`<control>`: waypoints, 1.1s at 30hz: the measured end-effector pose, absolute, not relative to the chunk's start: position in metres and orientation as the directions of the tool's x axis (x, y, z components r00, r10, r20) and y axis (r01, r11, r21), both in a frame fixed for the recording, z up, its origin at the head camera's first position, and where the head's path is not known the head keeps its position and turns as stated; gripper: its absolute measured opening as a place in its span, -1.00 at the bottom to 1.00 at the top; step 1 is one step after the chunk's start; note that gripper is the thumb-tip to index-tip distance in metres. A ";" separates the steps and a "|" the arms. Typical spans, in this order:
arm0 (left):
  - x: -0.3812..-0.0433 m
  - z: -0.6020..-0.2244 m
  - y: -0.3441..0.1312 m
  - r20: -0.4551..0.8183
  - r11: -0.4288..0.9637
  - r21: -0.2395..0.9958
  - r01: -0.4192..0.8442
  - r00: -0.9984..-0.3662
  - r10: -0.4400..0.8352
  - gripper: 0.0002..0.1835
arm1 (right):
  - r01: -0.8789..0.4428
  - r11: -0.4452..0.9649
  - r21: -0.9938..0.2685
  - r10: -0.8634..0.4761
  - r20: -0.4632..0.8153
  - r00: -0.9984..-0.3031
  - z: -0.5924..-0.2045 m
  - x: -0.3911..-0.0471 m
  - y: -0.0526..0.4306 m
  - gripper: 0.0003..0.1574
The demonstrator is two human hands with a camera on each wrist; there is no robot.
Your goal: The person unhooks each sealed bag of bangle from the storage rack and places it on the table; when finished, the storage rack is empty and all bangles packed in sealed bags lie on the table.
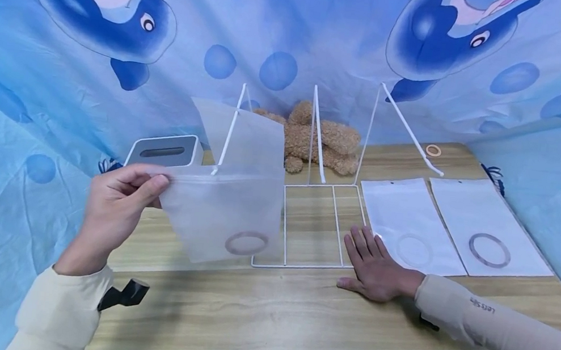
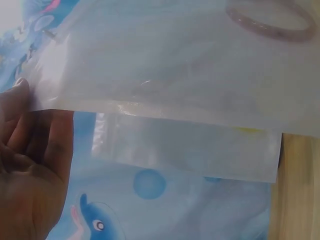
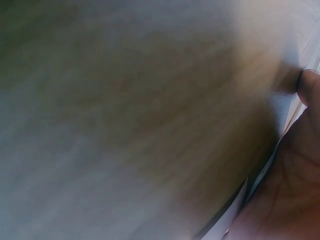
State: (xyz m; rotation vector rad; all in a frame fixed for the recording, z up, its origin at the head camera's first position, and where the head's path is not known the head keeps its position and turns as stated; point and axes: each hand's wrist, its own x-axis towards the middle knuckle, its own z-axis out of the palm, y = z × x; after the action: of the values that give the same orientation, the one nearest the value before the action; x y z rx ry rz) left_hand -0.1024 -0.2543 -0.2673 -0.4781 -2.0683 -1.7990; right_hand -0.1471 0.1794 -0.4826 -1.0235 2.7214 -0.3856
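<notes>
My left hand (image 1: 120,204) pinches the upper left corner of a frosted zip bag (image 1: 221,203) between thumb and fingers. A pinkish bangle (image 2: 270,32) shows through the bag near its bottom. The bag hangs at the front end of the left prong (image 1: 231,130) of a white wire display rack (image 1: 301,267); whether the prong passes through it I cannot tell. Behind it, a second frosted sheet or bag (image 1: 250,140) is at the same prong. My right hand (image 1: 373,264) lies with straight, spread fingers at the rack's right front corner, touching its base. The right wrist view is blurred.
Two white bags (image 1: 405,205) (image 1: 487,214) with bangles lie on the table to the right. Behind the rack lies a brown teddy bear (image 1: 332,140). A tissue box (image 1: 165,151) stands back left, and a wooden ring (image 1: 433,150) lies back right. Blue dolphin cloth surrounds the table.
</notes>
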 end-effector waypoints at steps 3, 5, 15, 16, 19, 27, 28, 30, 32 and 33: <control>-0.100 -0.267 -0.255 0.510 0.054 0.857 0.512 -0.859 0.048 -0.85 | -0.610 0.727 -0.317 -0.664 -0.095 -0.742 -0.483 -0.147 0.180 0.22; -0.098 -0.267 -0.254 0.526 0.042 0.848 0.529 -0.848 0.066 -0.84 | -0.606 0.728 -0.319 -0.661 -0.094 -0.745 -0.482 -0.147 0.180 0.22; -0.081 -0.280 -0.246 0.543 0.028 0.825 0.565 -0.805 0.238 -0.81 | -0.605 0.730 -0.319 -0.657 -0.079 -0.750 -0.482 -0.148 0.183 0.22; -0.079 -0.283 -0.247 0.532 0.015 0.833 0.553 -0.808 0.252 -0.79 | -0.605 0.730 -0.318 -0.656 -0.080 -0.750 -0.483 -0.148 0.182 0.22; -0.072 -0.294 -0.251 0.480 0.032 0.861 0.507 -0.833 0.277 -0.68 | -0.607 0.727 -0.321 -0.659 -0.079 -0.748 -0.484 -0.148 0.182 0.22; -0.079 -0.334 -0.286 0.146 0.295 0.931 0.216 -0.959 0.241 -0.75 | -0.613 0.723 -0.318 -0.661 -0.060 -0.748 -0.486 -0.149 0.182 0.22; -0.082 -0.338 -0.292 0.108 0.315 0.933 0.175 -0.969 0.221 -0.78 | -0.615 0.720 -0.322 -0.663 -0.056 -0.747 -0.486 -0.149 0.182 0.22; -0.088 -0.346 -0.302 0.051 0.334 0.936 0.108 -0.983 0.177 -0.83 | -0.620 0.709 -0.336 -0.669 -0.040 -0.742 -0.484 -0.148 0.183 0.22; -0.094 -0.352 -0.309 0.017 0.371 0.926 0.068 -0.990 0.138 -0.81 | -0.628 0.690 -0.359 -0.678 -0.019 -0.734 -0.482 -0.146 0.182 0.20; -0.097 -0.355 -0.312 0.004 0.390 0.919 0.051 -0.993 0.121 -0.78 | -0.635 0.678 -0.370 -0.686 -0.008 -0.728 -0.481 -0.146 0.182 0.21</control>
State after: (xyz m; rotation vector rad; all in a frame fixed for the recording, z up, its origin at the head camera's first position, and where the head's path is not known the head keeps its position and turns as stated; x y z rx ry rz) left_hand -0.0966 -0.3119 -0.3548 -0.1659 -2.6716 -1.7632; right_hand -0.1459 0.1824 -0.4814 -1.0862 2.7416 -0.5217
